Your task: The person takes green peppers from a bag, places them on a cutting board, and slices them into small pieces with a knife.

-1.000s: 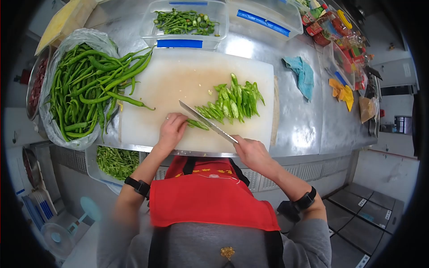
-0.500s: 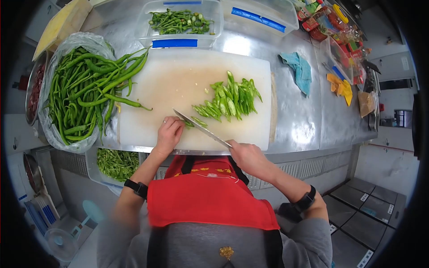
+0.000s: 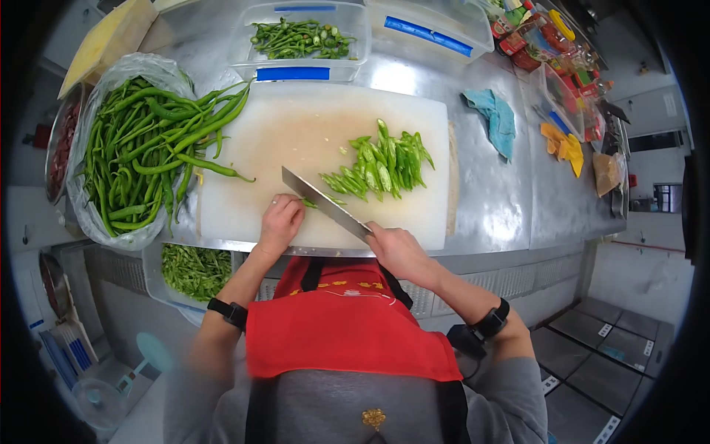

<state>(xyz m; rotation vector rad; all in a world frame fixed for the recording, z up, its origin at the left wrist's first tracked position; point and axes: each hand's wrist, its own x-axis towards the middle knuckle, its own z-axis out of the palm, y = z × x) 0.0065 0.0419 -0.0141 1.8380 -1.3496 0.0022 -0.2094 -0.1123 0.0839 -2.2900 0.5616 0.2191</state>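
On the white cutting board (image 3: pixel 251 148), my left hand (image 3: pixel 281 220) has its fingers curled onto a short piece of green chili pepper (image 3: pixel 309 203), mostly covered by the fingers and the blade. My right hand (image 3: pixel 401 254) grips the handle of a kitchen knife (image 3: pixel 329 206). Its wide blade slants up and left, with its tip close beyond my left fingers. Sliced green chilies (image 3: pixel 388 164) lie in a loose pile on the board's right half. To the left, whole green chilies (image 3: pixel 140 148) fill a clear plastic bag (image 3: pixel 78 200), some reaching over the board.
Behind the board stands a clear container (image 3: pixel 362 41) of chilies beside another clear container (image 3: pixel 436 18). A blue cloth (image 3: pixel 494 118) lies to the right, near a yellow cloth (image 3: pixel 562 148) and several bottles (image 3: pixel 543 41). Below the counter's left edge is a tub of shredded greens (image 3: pixel 196 272).
My right hand has shifted slightly left and up with the knife. The blade now shows more of its broad face. My left hand stays nearly in place.
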